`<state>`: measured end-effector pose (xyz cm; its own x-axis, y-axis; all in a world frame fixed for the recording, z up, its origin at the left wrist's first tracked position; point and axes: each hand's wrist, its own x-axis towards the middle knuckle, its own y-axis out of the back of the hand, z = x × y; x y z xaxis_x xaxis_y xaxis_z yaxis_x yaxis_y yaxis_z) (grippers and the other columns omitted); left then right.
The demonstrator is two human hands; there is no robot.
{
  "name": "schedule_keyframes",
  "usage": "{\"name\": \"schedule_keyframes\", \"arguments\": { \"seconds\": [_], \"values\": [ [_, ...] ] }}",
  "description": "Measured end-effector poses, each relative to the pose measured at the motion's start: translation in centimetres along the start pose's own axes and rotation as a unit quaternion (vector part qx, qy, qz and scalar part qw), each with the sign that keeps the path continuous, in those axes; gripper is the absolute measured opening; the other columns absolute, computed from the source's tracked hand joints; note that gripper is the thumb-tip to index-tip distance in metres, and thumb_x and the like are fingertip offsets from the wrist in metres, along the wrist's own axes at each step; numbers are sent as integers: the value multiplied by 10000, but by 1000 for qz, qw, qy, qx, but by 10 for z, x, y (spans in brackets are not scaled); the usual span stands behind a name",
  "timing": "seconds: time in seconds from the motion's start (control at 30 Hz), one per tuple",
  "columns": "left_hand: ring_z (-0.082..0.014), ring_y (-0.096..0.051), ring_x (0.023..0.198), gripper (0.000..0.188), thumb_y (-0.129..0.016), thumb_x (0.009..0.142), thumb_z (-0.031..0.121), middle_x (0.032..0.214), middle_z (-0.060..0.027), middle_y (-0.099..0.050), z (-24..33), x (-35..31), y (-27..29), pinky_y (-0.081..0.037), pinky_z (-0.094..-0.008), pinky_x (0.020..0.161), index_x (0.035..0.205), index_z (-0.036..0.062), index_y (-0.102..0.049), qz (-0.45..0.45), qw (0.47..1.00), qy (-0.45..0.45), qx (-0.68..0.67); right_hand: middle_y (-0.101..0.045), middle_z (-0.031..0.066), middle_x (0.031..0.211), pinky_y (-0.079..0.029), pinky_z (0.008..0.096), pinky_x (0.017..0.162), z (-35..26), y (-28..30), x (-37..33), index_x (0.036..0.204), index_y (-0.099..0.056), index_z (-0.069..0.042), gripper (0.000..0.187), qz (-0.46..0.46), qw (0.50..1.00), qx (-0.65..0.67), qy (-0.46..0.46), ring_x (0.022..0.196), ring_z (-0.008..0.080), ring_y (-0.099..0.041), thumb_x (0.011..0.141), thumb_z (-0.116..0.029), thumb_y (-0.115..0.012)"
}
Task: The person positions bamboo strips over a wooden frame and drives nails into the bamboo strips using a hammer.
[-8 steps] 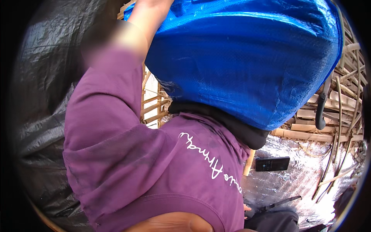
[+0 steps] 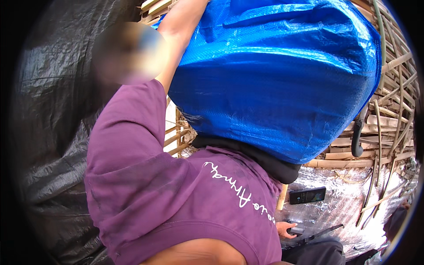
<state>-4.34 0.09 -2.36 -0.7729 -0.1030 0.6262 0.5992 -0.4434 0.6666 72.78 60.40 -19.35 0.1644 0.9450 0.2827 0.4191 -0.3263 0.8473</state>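
Bamboo slats [image 2: 383, 120] stand behind blue plastic [image 2: 274, 84], left fingers unseen, right hand [image 2: 285, 230] curled around a grey object [image 2: 297, 230] near a phone [image 2: 308, 195].

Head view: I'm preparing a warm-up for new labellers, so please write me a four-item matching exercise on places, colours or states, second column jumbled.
Things
1. Blue sheet
2. Phone
3. Shirt
4. Curved handle

Descriptions
A. Purple with white lettering
B. Black, in front of bamboo slats
C. Glossy and creased, reaching the picture's top edge
D. Lying on silvery sheeting

Pairs: 1-C, 2-D, 3-A, 4-B
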Motion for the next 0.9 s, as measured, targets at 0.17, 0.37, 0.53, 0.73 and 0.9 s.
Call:
{"name": "schedule_keyframes", "arguments": {
  "seconds": [0.17, 0.37, 0.53, 0.73, 0.9],
  "values": [
    [-213, -703, 857, 234, -760, 809, 209, 911, -102, -731, 17, -14, -3, -546, -356, 751, 973, 69, -670, 17, 999, 4, -45, -524, 229, 1327, -449, 481, 994, 19, 3, 15, 1355, -494, -109, 740, -23, 998, -27, 48, 1140, 408, -560, 758, -405, -815],
    [-186, -688, 765, 154, -758, 828, 155, 821, -62, -697, -1, -31, -9, -544, -339, 684, 882, 83, -633, 56, 995, -35, -70, -546, 163, 1328, -425, 492, 993, -48, 6, 15, 1356, -508, -153, 618, -49, 972, -179, 145, 1207, 360, -527, 843, -416, -729],
    [-189, -688, 768, 165, -753, 820, 98, 819, -78, -689, 7, -36, -26, -551, -330, 662, 908, 74, -615, 26, 995, -36, -85, -540, 193, 1319, -462, 417, 931, -101, -9, -2, 1380, -491, -111, 541, -160, 951, -113, 240, 1196, 331, -541, 923, -347, -658],
    [-189, -684, 775, 144, -730, 821, 73, 819, -78, -691, 6, -38, -29, -556, -330, 667, 904, 71, -612, 18, 996, -48, -72, -547, 151, 1131, -485, 349, 820, -57, -6, -46, 1399, -462, -73, 585, -368, 921, 86, 95, 991, 236, -576, 929, -340, -687],
    [-189, -687, 770, 147, -733, 819, 76, 813, -73, -693, 10, -40, -29, -558, -328, 669, 904, 72, -612, 17, 996, -49, -73, -396, 49, 923, -444, 342, 723, -11, -1, -41, 1399, -400, -99, 705, -449, 889, 85, 46, 832, 183, -489, 863, -376, -765]
  ]
}}
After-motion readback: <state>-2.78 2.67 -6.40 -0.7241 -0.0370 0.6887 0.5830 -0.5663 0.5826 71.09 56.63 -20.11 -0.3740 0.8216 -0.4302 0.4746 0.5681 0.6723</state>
